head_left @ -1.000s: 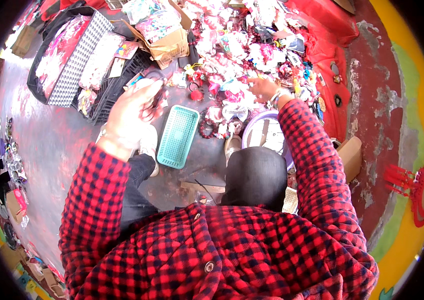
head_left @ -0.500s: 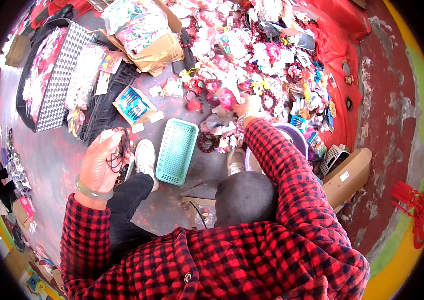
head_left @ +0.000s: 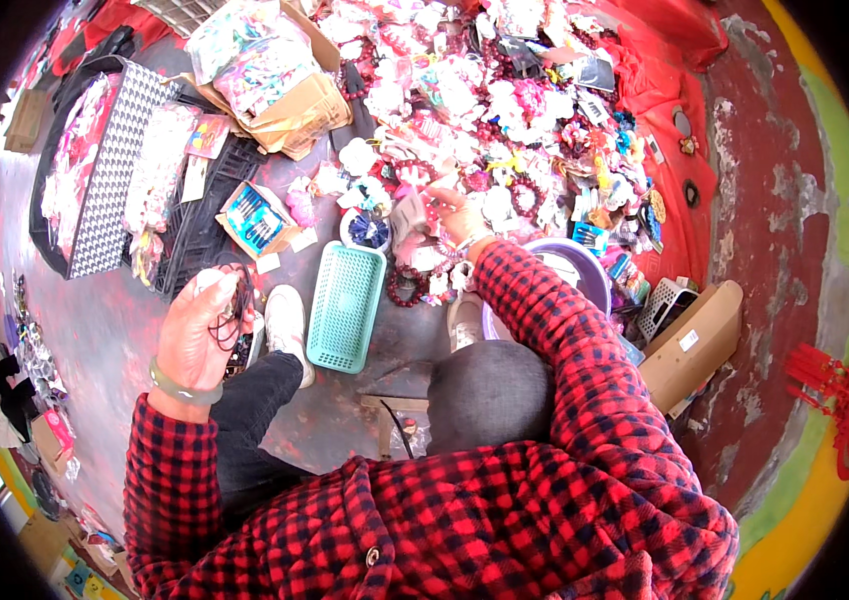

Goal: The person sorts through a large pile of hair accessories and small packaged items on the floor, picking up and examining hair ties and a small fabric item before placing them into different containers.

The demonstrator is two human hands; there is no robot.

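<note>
the left hand [head_left: 194, 335] is clutching thin dark cords [head_left: 241, 308]; the right hand [head_left: 462, 217] is touching the far trinket pile [head_left: 530, 120], grip unclear. scuffed floor [head_left: 95, 345] is spreading left, red cloth [head_left: 673, 50] far right.

Open floor [head_left: 105, 340] is left beside the left hand [head_left: 197, 335]; toward the green basket [head_left: 347, 308], a shoe [head_left: 286, 328] is met. The right hand [head_left: 463, 215] is bordered by heaped accessories [head_left: 517, 100].

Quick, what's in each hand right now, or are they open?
Left hand: closed, holding thin dark loops.
Right hand: at the colourful pile; can't tell if it's gripping anything.
</note>
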